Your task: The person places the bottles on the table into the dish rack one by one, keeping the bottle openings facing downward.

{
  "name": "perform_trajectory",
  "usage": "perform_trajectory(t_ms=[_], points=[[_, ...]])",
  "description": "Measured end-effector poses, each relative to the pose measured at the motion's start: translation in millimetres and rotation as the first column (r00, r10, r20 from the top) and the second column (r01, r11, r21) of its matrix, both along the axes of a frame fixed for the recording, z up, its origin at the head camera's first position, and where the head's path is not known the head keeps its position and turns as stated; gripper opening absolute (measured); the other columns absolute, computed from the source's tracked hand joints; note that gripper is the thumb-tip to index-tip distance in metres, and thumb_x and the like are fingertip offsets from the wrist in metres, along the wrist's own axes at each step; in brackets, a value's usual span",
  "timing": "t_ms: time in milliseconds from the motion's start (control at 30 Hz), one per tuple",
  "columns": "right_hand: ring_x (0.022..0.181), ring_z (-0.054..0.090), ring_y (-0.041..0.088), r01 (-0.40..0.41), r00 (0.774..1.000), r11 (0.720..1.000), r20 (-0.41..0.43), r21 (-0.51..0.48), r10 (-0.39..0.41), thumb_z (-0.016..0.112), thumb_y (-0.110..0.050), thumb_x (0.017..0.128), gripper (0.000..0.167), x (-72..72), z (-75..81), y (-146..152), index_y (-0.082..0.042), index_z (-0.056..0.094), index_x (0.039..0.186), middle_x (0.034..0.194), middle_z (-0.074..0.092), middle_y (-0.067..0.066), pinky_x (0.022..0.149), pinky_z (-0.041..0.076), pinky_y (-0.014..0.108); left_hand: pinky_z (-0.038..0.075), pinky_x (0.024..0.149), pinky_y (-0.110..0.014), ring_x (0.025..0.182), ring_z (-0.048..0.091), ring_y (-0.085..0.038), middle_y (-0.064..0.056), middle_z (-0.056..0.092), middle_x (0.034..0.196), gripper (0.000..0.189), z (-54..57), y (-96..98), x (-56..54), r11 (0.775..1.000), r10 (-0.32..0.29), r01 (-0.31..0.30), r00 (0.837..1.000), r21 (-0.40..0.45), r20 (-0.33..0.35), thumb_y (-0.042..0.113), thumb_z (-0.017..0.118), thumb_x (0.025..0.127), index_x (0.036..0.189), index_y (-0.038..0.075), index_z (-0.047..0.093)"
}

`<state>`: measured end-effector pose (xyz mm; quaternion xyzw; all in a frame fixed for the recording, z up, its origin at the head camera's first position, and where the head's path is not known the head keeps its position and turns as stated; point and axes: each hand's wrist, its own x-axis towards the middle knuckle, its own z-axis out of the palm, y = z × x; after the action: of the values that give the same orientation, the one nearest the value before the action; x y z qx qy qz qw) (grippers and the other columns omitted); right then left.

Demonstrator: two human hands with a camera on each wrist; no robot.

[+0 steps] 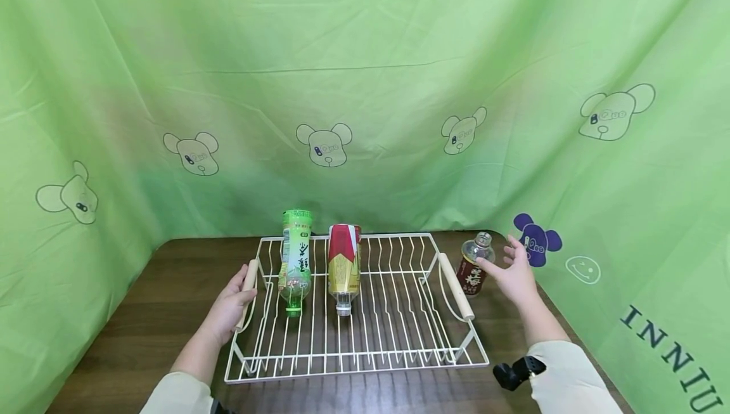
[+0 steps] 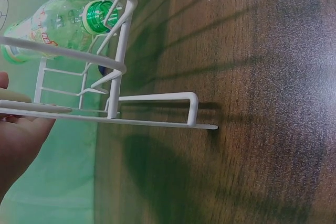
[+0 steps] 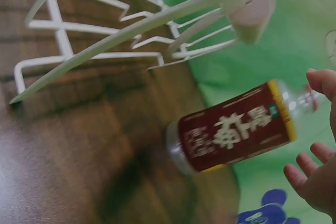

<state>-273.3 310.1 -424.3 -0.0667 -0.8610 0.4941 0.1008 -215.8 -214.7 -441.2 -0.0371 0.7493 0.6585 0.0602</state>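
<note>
At the rack's left end, the left hand [image 1: 230,307] grips the wooden handle [image 1: 253,269], thumb on the near side and fingers curled round it. Beyond the right end, the right hand [image 1: 518,276] holds nothing, thumb and fingers spread wide around the dark bottle [image 1: 471,274]; whether the thumb touches it, I cannot tell. That bottle stands upright on the table [image 1: 131,338], just beside the right handle [image 1: 457,288]. It looks empty, so it should be light and easy to tip; its thin plastic would likely dent and slide under a hard squeeze, so the labelled middle seems the best hold. The rack [image 1: 365,373] is stiff wire, steadiest by its handles. On it lie the green bottle [image 1: 295,255] and the red bottle [image 1: 345,262], necks towards the person. A green curtain [image 1: 365,97] hangs behind.
</note>
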Motion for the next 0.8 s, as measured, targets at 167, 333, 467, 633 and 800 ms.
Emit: perform_trajectory(t_ms=[167,333,467,633,800], points=[[0.138,0.027,0.055,0.001,1.000,1.000,0.025,0.003,-0.001,0.071,-0.017,0.086,0.098,-5.1,-19.4,1,-0.001,0.005,0.156,0.153,0.020,0.038,0.115,0.024,0.061,0.008,0.121,-0.050,0.149,0.003,-0.042,-0.024,-0.003,0.162,0.070,-1.7,-0.7,0.2,1.000,0.011,-0.011,1.000,-0.014,0.003,0.000,0.037,0.098,0.155,-0.001,-0.003],[0.139,0.026,0.055,-0.006,0.999,1.000,0.044,0.003,0.006,0.072,-0.016,0.085,0.096,-9.1,-32.2,1,-0.001,0.007,0.155,0.155,0.018,0.037,0.116,0.023,0.060,0.009,0.121,-0.050,0.149,0.003,-0.042,-0.024,-0.004,0.162,0.070,-2.9,-0.8,-1.1,1.000,0.010,-0.010,1.000,-0.012,0.000,0.000,0.037,0.098,0.155,-0.001,-0.003],[0.139,0.026,0.055,-0.005,0.999,1.000,0.036,-0.027,0.006,0.071,-0.014,0.085,0.095,-11.8,-37.7,-1,0.001,0.007,0.154,0.154,0.019,0.037,0.116,0.023,0.060,0.008,0.121,-0.050,0.149,0.003,-0.042,-0.024,-0.004,0.162,0.070,-3.3,-1.0,-2.3,1.000,0.004,-0.004,1.000,-0.006,-0.008,0.000,0.037,0.098,0.155,-0.001,-0.004],[0.138,0.028,0.055,0.003,0.999,0.998,0.041,-0.057,-0.001,0.071,-0.012,0.085,0.096,-14.3,-41.3,-4,0.001,0.005,0.154,0.152,0.021,0.038,0.115,0.025,0.061,0.008,0.121,-0.050,0.149,0.004,-0.042,-0.025,-0.003,0.162,0.070,-4.0,-1.2,-2.4,1.000,0.008,-0.008,1.000,-0.013,-0.007,0.000,0.037,0.098,0.155,-0.001,-0.003],[0.138,0.031,0.052,0.018,0.999,0.996,0.041,-0.083,-0.014,0.071,-0.012,0.085,0.097,-17.7,-43.8,-7,-0.002,0.004,0.155,0.152,0.022,0.037,0.115,0.027,0.059,0.010,0.120,-0.049,0.149,0.005,-0.041,-0.024,-0.001,0.163,0.070,-4.6,-1.6,-1.9,1.000,0.017,-0.017,1.000,-0.026,-0.004,0.001,0.038,0.098,0.155,-0.001,-0.001]])
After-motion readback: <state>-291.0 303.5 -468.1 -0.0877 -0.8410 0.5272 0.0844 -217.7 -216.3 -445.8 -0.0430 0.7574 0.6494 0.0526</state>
